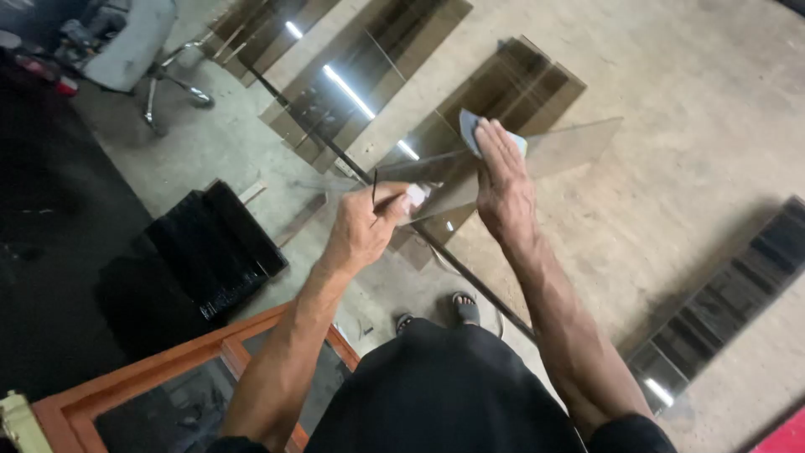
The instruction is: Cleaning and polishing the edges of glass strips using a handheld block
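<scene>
At the far left an office chair (pixel 138 50) is pushed out of the way near the dark edge of the room; below it, a stack of dark panes (pixel 214 247) is laid on the concrete floor (pixel 696 75), and an orange wooden frame (pixel 159 369) is seen at the bottom left, close beside the body. Towards the middle, the left hand (pixel 362 228) is closed around the near edge of a clear glass sheet (pixel 553 151), with a small white scrap (pixel 416 198) pinched under the thumb, apparently so that the sharp edge is padded; the sheet is held up off the floor, roughly level and at chest height, so that its face can be reached. To its right, the right hand (pixel 503 180) is laid flat and open on the sheet, fingers stretched forward, and a grey-blue cloth (pixel 470 130) is pressed beneath the fingertips against the glass; whether the cloth is gripped or only pushed cannot be told. Beyond the hands, tinted panes (pixel 520 84) are spread in overlapping rows on the floor, ceiling lights being mirrored in them; a long dark bar (pixel 470 277) is laid across the floor beneath the sheet, and sandalled feet (pixel 464 309) are planted beside it. At the far right another row of dark panes (pixel 738 285) is set down well apart from the rest.
</scene>
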